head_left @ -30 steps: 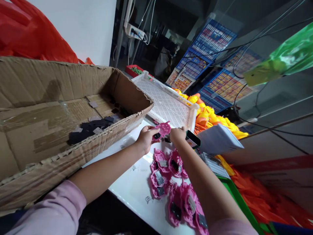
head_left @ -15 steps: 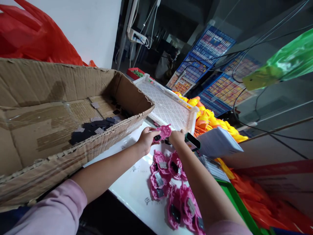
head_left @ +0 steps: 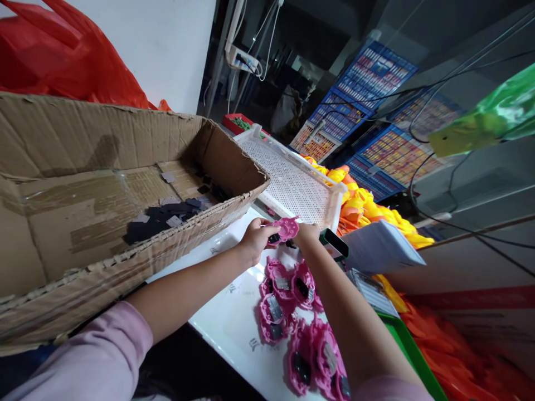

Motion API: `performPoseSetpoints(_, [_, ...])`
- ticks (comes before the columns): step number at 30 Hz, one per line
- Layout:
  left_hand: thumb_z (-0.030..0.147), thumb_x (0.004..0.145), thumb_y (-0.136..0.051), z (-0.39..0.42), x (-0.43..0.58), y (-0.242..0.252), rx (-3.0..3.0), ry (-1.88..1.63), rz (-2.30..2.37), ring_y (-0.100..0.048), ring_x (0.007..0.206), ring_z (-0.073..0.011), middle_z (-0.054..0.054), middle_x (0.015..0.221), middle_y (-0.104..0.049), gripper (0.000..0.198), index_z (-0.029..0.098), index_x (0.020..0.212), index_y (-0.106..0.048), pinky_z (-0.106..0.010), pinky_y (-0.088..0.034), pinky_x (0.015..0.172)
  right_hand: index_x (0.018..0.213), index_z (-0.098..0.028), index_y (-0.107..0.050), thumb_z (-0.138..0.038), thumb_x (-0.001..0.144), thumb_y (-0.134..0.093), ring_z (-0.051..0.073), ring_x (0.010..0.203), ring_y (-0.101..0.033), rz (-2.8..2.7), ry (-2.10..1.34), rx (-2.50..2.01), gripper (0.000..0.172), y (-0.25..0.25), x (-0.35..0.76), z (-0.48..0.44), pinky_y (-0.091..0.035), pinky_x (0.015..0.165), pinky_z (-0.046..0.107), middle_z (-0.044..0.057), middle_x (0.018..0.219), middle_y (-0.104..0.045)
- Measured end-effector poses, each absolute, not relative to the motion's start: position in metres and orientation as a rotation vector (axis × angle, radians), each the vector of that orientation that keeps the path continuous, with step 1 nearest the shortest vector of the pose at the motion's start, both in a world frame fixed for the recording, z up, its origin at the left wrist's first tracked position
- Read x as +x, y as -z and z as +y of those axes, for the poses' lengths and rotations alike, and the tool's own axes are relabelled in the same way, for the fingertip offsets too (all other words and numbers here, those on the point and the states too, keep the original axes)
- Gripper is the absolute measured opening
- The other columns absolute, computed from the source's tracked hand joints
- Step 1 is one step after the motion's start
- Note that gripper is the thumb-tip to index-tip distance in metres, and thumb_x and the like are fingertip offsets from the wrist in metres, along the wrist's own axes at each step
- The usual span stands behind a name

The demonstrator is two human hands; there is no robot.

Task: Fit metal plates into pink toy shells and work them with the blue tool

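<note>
1. Fingers [head_left: 262, 229] of your left hand [head_left: 254, 240] are closed on the near-left edge of a pink part [head_left: 286, 229], held just above the table [head_left: 234, 317].
2. Your right hand [head_left: 307, 233] meets the same part from the right; its fingers are curled in against the part's edge, though you cannot tell how firmly they grip, since the back of the hand hides them.
3. That part sits between both hands, tilted up toward the white tray [head_left: 292, 184], with a small dark insert [head_left: 273, 239] showing at its lower left, right by your left fingertips.
4. Just beyond the part stands the tray's near wall; the part nearly touches it.
5. To your left, the cardboard box [head_left: 104, 223] has its torn front edge close beside your left wrist; dark chips [head_left: 167, 214] lie inside on its floor.
6. Below your hands, more pink parts [head_left: 288, 301] lie in a loose heap on the table, running back along your right forearm.
7. To your right, a green-and-black tool [head_left: 334, 243] lies just beside your right hand, with a white paper stack [head_left: 380, 248] beyond it.
8. Bare table shows between the box edge and the heap, under your left forearm.
</note>
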State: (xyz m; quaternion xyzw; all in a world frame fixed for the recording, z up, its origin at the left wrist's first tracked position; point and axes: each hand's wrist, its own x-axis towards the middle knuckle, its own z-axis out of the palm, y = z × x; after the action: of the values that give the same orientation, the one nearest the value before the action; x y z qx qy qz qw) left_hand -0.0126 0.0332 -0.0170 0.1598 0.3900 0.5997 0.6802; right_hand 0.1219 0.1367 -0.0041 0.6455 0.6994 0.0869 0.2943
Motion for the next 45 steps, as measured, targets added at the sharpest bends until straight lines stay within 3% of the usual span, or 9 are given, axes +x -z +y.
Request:
performPoseSetpoints(6, [0.017, 0.065, -0.075, 0.035, -0.013, 0.019, 0.335, -1.35, 0.875, -0.057, 0.054, -0.0118, 0.002, 0.06, -0.06, 0.029, 0.019, 0.077, -0.049, -0.02, -0.044, 0.048, 0.111, -0.014, -0.065, -0.035, 0.092, -0.055, 0.023, 0.115, -0.059, 1.992, -0.138, 1.789, 0.03, 0.001, 0.123, 0.137, -0.038, 0.104, 0.046, 0.011, 0.119, -0.066])
performPoseSetpoints(12, [0.015, 0.065, -0.073, 0.037, -0.014, 0.021, 0.335, -1.398, 0.842, -0.057, 0.053, -0.0121, 0.001, 0.06, -0.06, 0.026, 0.018, 0.077, -0.05, -0.021, -0.044, 0.048, 0.1, -0.012, -0.071, -0.022, 0.087, -0.053, 0.028, 0.099, -0.065, 2.173, 0.082, 1.966, 0.025, 0.001, 0.119, 0.133, -0.044, 0.079, 0.033, 0.02, 0.11, -0.07])
performPoseSetpoints(18, [0.01, 0.06, -0.075, 0.043, -0.016, 0.023, 0.309, -1.475, 0.797, -0.056, 0.053, -0.0084, 0.004, 0.059, -0.057, 0.033, 0.017, 0.075, -0.046, -0.019, -0.045, 0.053, 0.101, -0.01, -0.07, -0.018, 0.079, -0.055, 0.025, 0.097, -0.065, 2.461, 0.437, 2.245, 0.028, -0.015, 0.13, 0.124, -0.045, 0.081, 0.031, 0.016, 0.099, -0.072])
performPoseSetpoints(23, [0.007, 0.055, -0.075, 0.039, -0.015, 0.018, 0.361, -1.435, 0.737, -0.062, 0.057, -0.0144, 0.002, 0.072, -0.064, 0.051, 0.019, 0.096, -0.047, -0.024, -0.049, 0.051, 0.116, -0.013, -0.062, -0.033, 0.079, -0.054, 0.016, 0.077, -0.069, 2.675, 1.071, 2.437, 0.042, -0.033, 0.151, 0.074, -0.051, 0.067, 0.028, 0.01, 0.092, -0.073])
performPoseSetpoints(27, [0.005, 0.051, -0.078, 0.026, -0.009, 0.012, 0.505, -1.293, 0.653, -0.065, 0.061, -0.0172, -0.003, 0.076, -0.068, 0.05, 0.014, 0.094, -0.056, -0.027, -0.053, 0.054, 0.09, -0.018, -0.069, -0.029, 0.055, -0.082, 0.013, 0.063, -0.067, 2.474, 2.41, 2.474, 0.038, -0.037, 0.168, 0.016, -0.05, 0.055, 0.024, 0.003, 0.073, -0.071])
performPoseSetpoints(30, [0.007, 0.052, -0.082, 0.015, -0.002, 0.009, 0.594, -1.181, 0.613, -0.064, 0.062, -0.0145, -0.004, 0.074, -0.068, 0.041, 0.012, 0.087, -0.062, -0.025, -0.054, 0.059, 0.079, -0.019, -0.071, -0.024, 0.045, -0.09, 0.012, 0.057, -0.066, 2.198, 2.841, 2.486, 0.039, -0.033, 0.179, -0.017, -0.051, 0.052, 0.022, 0.001, 0.067, -0.071])
performPoseSetpoints(35, [0.016, 0.056, -0.088, 0.001, 0.007, 0.012, 0.782, -1.024, 0.553, -0.065, 0.066, -0.0146, -0.005, 0.079, -0.071, 0.045, 0.012, 0.096, -0.067, -0.025, -0.054, 0.065, 0.068, -0.019, -0.07, -0.022, 0.044, -0.092, 0.01, 0.053, -0.063, 2.119, 2.982, 2.61, 0.033, -0.014, 0.198, -0.042, -0.048, 0.047, 0.019, 0.0, 0.062, -0.069])
performPoseSetpoints(38, [0.02, 0.058, -0.088, -0.003, 0.009, 0.015, 0.847, -0.955, 0.582, -0.068, 0.073, -0.0156, -0.008, 0.085, -0.073, 0.05, 0.012, 0.104, -0.069, -0.026, -0.054, 0.071, 0.066, -0.019, -0.071, -0.021, 0.045, -0.093, 0.01, 0.057, -0.062, 2.06, 3.003, 2.638, 0.031, -0.002, 0.206, -0.046, -0.052, 0.054, 0.021, 0.0, 0.065, -0.07])
performPoseSetpoints(45, [0.022, 0.059, -0.089, -0.007, 0.013, 0.021, 0.902, -0.875, 0.659, -0.069, 0.077, -0.0166, -0.009, 0.091, -0.074, 0.056, 0.014, 0.111, -0.069, -0.025, -0.054, 0.073, 0.087, -0.022, -0.077, -0.032, 0.061, -0.082, 0.014, 0.065, -0.064, 2.306, 2.764, 2.606, 0.029, 0.003, 0.208, -0.048, -0.05, 0.057, 0.026, 0.003, 0.078, -0.069])
